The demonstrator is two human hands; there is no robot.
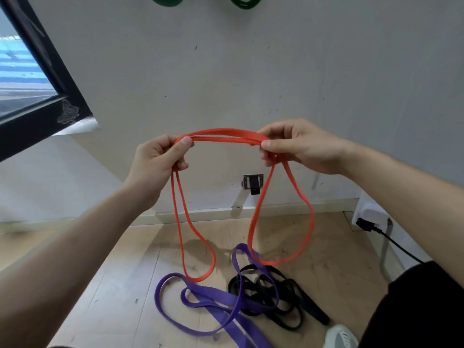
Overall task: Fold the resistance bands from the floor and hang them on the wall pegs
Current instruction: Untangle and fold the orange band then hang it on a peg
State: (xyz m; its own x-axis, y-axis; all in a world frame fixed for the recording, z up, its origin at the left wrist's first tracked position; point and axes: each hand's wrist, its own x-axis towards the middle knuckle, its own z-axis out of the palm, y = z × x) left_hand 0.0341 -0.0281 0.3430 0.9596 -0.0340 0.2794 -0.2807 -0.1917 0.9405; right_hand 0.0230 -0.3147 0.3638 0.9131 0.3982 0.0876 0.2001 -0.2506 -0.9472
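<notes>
I hold an orange resistance band [221, 136] doubled between both hands in front of the wall. My left hand [157, 159] pinches its left end and my right hand [298, 146] pinches its right end. A loop hangs down from each hand toward the floor. On the wooden floor below lie a purple band [213, 301] and a tangled black band [271, 295], overlapping each other. Two green bands [244, 2] hang on the wall at the top edge; the pegs themselves are out of view.
A dark-framed window [37, 79] is at the left. A small metal wall fitting [253, 183] sits low on the wall. A white socket box with a black plug and cable [369, 217] is at the right. A white shoe [341, 336] shows at the bottom right.
</notes>
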